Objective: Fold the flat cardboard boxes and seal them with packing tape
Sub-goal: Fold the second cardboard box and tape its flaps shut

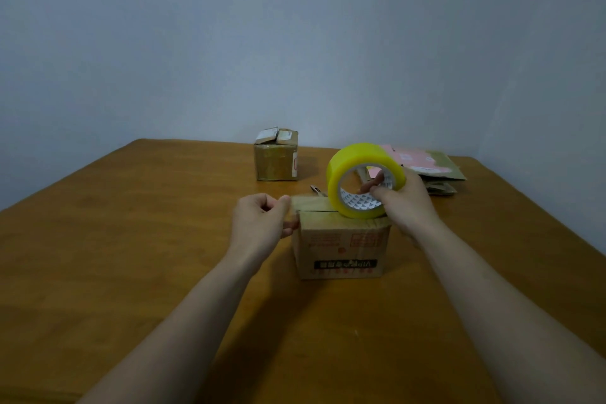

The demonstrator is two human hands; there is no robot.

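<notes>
Two hands on the small brown cardboard box (341, 246) mid-desk. Right hand (405, 202) grips the yellow roll of packing tape (362, 180), fingers hooked through its core, roll standing on edge on the box's top right. Left hand (262, 216) is curled nearly closed, thumb and fingertips pinched at the box's top left edge; can't tell whether tape is between them. Top flaps closed, seam visible. Second taped brown cardboard box (276, 156) sits well apart near the far edge of the wooden desk (131, 239). Flat pink-and-brown cardboard stack (436, 167) at far right. Left and near desk areas bare.
</notes>
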